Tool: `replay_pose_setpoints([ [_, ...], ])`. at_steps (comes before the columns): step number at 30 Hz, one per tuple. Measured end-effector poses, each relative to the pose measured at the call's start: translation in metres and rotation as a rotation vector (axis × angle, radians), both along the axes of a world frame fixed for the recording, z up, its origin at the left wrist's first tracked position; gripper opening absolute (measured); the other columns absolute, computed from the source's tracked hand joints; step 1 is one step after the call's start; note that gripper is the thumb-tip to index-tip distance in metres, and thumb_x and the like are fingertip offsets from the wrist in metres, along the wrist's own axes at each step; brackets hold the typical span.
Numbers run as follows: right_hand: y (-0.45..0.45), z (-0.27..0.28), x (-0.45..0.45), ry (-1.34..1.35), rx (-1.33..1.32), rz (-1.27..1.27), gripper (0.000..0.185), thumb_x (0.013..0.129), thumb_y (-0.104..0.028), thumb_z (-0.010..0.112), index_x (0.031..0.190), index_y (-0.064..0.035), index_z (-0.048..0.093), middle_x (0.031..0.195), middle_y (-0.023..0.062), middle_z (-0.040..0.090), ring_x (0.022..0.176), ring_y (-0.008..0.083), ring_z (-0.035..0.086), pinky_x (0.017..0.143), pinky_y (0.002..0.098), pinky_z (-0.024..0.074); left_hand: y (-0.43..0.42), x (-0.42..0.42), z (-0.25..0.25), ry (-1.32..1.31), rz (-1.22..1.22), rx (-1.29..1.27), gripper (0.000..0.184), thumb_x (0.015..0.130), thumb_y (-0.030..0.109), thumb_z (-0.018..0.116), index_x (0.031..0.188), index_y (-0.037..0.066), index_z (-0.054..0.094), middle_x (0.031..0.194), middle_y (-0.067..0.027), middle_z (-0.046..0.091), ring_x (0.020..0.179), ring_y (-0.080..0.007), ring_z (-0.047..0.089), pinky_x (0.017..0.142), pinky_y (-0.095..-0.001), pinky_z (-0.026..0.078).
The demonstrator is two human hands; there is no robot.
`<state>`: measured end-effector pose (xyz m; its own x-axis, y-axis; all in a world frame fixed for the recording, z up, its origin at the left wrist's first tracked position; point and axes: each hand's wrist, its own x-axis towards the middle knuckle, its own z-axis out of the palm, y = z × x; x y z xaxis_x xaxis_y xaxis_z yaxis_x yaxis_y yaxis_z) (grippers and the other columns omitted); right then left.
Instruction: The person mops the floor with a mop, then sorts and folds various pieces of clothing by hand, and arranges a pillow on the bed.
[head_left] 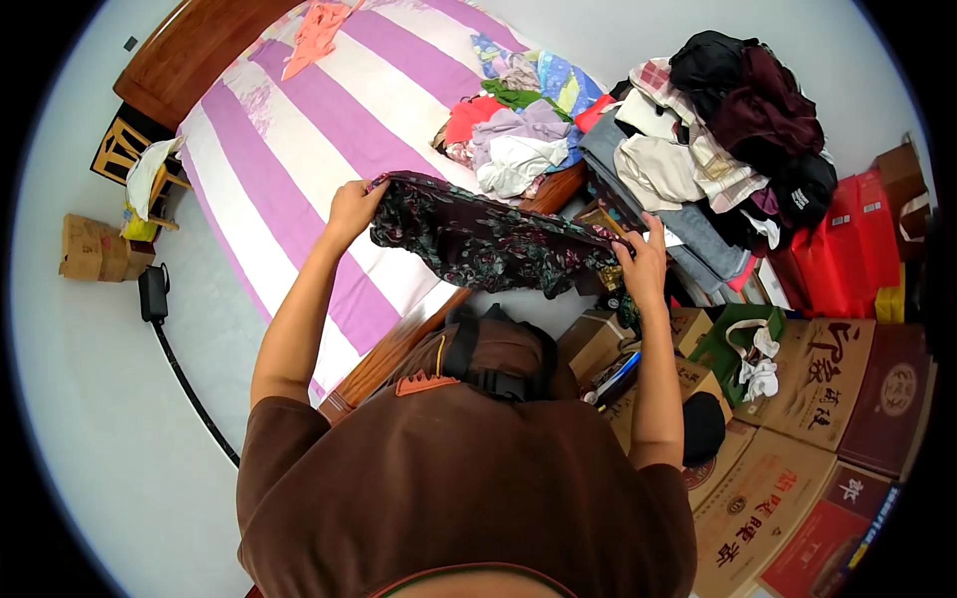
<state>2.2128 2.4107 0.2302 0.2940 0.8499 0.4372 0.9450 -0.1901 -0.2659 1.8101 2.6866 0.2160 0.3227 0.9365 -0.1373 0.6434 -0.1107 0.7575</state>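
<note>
A dark floral-print garment (488,236) is stretched in the air between my two hands, over the foot of the bed. My left hand (353,212) is closed on its left end. At the other end, my right hand (643,261) grips the cloth, with a finger raised. The garment sags a little between them, and I cannot tell its exact kind. Beyond it, on the bed's corner, lies a heap of mixed clothes (518,140) in white, lilac, red and green.
The bed (329,110) has a purple-and-white striped sheet, with a coral garment (317,38) on it. A tall clothes pile (713,130) stands to the right, beside red bags (847,239). Cardboard boxes (763,498) fill the lower right. A chair (159,189) is at the left.
</note>
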Motion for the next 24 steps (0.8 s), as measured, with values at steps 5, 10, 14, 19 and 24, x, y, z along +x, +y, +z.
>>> replay_pose_setpoints([
  [5,0.015,-0.014,-0.016,1.09,-0.038,-0.052,0.023,0.097,-0.025,0.056,0.096,-0.003,0.064,0.092,0.0042,0.065,0.081,0.0147,0.06,0.078,0.0293,0.0472,-0.036,0.036,0.008,-0.672,0.341,-0.711,0.042,0.097,0.038,0.049,0.098,-0.002,0.064,0.08,-0.0081,0.068,0.065,-0.0203,0.065,0.063,-0.0307,0.053],
  [10,0.036,-0.006,-0.097,1.728,-0.002,0.161,0.022,0.1,-0.024,0.05,0.108,-0.0045,0.059,0.098,-0.0003,0.062,0.087,0.0075,0.056,0.08,0.0258,0.0461,-0.092,0.087,-0.004,-0.655,0.169,-0.948,0.038,0.098,0.037,0.048,0.108,0.003,0.063,0.095,-0.008,0.068,0.079,-0.0184,0.064,0.073,-0.0328,0.052],
  [14,0.046,-0.016,-0.141,1.421,-0.088,0.273,0.048,0.088,-0.028,0.07,0.121,-0.0032,0.047,0.105,0.0071,0.058,0.096,0.0135,0.055,0.086,0.0303,0.0462,-0.133,0.122,0.031,-0.672,0.003,-0.957,0.037,0.099,0.036,0.05,0.103,0.002,0.065,0.096,-0.0058,0.065,0.077,-0.0136,0.059,0.072,-0.0299,0.049],
  [19,0.047,-0.001,-0.138,1.217,0.079,0.208,0.064,0.076,-0.015,0.077,0.129,-0.0025,0.042,0.106,0.0079,0.063,0.096,0.0161,0.059,0.087,0.0311,0.0473,-0.134,0.119,0.06,-0.478,-0.458,-0.66,0.037,0.098,0.037,0.053,0.091,0.002,0.065,0.082,-0.0012,0.062,0.071,-0.0077,0.054,0.061,-0.0258,0.044],
  [24,0.053,0.017,-0.12,1.393,0.094,0.206,0.031,0.081,0.001,0.06,0.111,0.0019,0.061,0.1,0.0051,0.066,0.091,0.0108,0.059,0.083,0.0271,0.0474,-0.135,0.115,0.066,-0.321,-0.562,0.193,0.022,0.087,0.023,0.068,0.09,0.001,0.063,0.081,-0.0088,0.063,0.075,-0.0245,0.058,0.069,-0.0363,0.047],
])
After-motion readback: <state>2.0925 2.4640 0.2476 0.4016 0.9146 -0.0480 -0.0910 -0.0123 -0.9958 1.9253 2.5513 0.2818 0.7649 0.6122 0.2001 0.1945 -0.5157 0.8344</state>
